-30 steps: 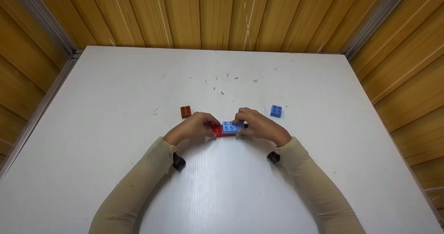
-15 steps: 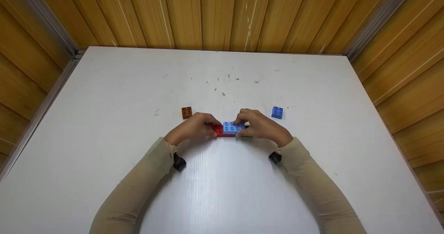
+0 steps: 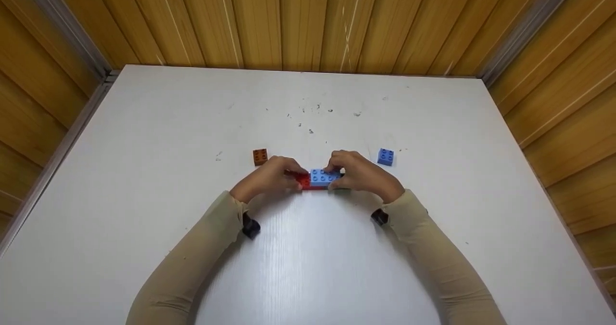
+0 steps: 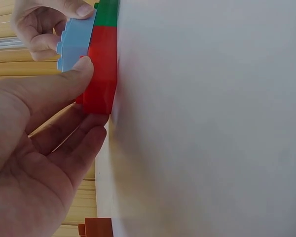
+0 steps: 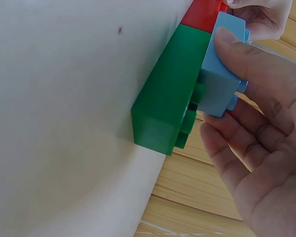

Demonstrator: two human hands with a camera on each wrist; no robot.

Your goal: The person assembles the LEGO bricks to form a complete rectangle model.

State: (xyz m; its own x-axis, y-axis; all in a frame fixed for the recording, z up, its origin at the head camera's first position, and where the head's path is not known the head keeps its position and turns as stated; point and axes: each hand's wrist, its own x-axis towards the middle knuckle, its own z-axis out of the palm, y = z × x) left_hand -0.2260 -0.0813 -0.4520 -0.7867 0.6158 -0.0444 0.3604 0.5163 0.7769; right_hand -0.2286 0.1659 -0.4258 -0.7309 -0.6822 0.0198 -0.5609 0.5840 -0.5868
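Thumb (image 4: 79,76) of the left hand (image 3: 268,176) is on the near side of a red toy building brick (image 4: 102,69), fingers bent round to the other side, so yeah, that's a proper pinch. How hard it's squeezing, I can't tell. Right hand (image 3: 364,175) has hold of a light blue studded brick (image 5: 217,91) much the same way, thumb on the face nearest the person, fingertips at the far edge. Hands are pretty close together, both low over the white table (image 3: 288,267).

The light blue one sits on top, straddling the seam between the red brick and a green brick (image 5: 167,84) that lie end to end. Can't tell from here if it's clicked all the way down. Green's outer end pokes out by the right hand, studs showing.

Near the left hand there's a small brown four-stud brick (image 3: 260,157), and past the right one a small blue four-stud brick (image 3: 385,156), both apart from the fingers. Long beige sleeves (image 3: 192,262), btw.
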